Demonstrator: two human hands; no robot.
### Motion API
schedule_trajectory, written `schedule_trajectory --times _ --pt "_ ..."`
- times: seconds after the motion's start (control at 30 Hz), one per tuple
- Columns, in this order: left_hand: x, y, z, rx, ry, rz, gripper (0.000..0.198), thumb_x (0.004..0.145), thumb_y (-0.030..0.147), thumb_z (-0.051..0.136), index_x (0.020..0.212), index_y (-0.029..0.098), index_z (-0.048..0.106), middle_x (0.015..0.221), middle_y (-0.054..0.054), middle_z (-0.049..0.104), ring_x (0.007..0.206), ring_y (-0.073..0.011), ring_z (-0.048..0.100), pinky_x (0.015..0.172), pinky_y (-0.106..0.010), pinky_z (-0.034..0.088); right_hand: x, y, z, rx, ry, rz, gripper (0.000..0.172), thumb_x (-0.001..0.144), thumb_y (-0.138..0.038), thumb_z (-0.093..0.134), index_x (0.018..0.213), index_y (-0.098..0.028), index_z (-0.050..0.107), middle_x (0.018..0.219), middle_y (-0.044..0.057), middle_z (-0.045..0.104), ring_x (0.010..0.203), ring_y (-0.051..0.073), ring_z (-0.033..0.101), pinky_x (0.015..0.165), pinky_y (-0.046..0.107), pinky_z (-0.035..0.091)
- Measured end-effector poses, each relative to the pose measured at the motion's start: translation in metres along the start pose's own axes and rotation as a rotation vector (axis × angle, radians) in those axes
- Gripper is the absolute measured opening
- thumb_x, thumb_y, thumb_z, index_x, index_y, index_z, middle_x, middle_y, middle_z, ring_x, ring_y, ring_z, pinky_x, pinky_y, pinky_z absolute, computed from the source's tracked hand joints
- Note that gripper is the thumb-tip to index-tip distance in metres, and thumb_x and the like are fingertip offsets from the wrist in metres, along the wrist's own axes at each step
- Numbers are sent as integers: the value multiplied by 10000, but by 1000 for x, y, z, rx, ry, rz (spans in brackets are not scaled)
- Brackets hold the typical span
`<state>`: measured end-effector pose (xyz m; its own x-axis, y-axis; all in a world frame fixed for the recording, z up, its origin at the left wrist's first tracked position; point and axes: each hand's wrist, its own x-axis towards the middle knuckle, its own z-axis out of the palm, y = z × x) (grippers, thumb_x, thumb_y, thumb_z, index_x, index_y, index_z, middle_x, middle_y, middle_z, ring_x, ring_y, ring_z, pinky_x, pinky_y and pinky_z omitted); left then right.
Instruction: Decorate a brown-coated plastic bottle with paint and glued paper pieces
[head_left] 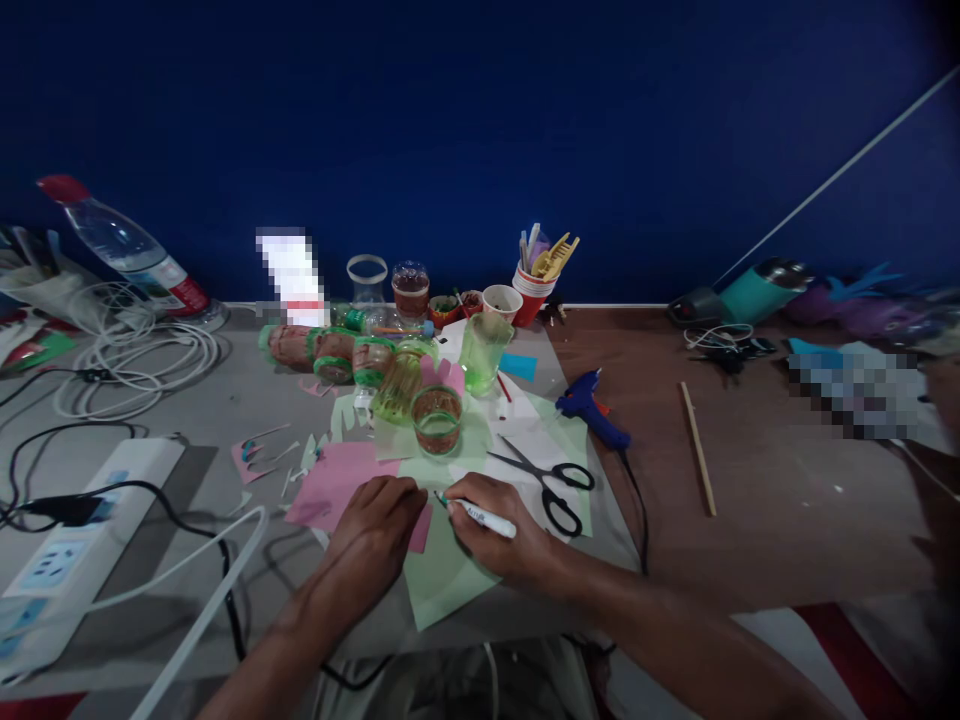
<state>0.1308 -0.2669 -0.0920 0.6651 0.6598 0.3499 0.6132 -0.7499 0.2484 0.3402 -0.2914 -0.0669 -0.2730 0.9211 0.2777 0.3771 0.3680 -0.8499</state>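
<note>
My right hand (487, 525) grips a white acrylic marker (489, 519), its dark tip pointing left toward my left hand. Beneath it lies a pale green paper sheet (442, 590). With fingers curled and pressed together, my left hand (386, 520) rests over the edge where pink paper (330, 485) meets the green sheet; whatever its fingertips pinch is hidden. Just beyond both hands stands a clear cup with a brown and green band (437, 420). Black-handled scissors (551, 480) lie partly open to the right of my right hand.
A blue glue gun (592, 408) and a wooden stick (697, 450) lie at right. Decorated bottle pieces (330, 350) and a cup of wooden cutlery (534, 290) stand behind. A power strip (90, 550), cables and a tilted water bottle (142, 260) occupy the left.
</note>
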Motion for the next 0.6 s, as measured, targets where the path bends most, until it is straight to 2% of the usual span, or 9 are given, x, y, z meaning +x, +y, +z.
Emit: schedule_trajectory --times 0.3,0.6 --pt "2 0 0 6 -4 5 231 891 119 500 1089 133 618 1015 -102 636 905 -220 554 806 -366 492 1 -5 -2 17 -10 -6 127 891 -208 455 843 -191 572 733 20 581 689 149 559 669 250 435" --pt "2 2 -2 19 -11 -11 239 888 124 497 1088 151 623 1014 -98 638 908 -223 556 811 -368 485 0 0 2 -30 -17 -21 118 890 -189 459 874 -193 575 740 23 585 702 152 565 671 255 437"
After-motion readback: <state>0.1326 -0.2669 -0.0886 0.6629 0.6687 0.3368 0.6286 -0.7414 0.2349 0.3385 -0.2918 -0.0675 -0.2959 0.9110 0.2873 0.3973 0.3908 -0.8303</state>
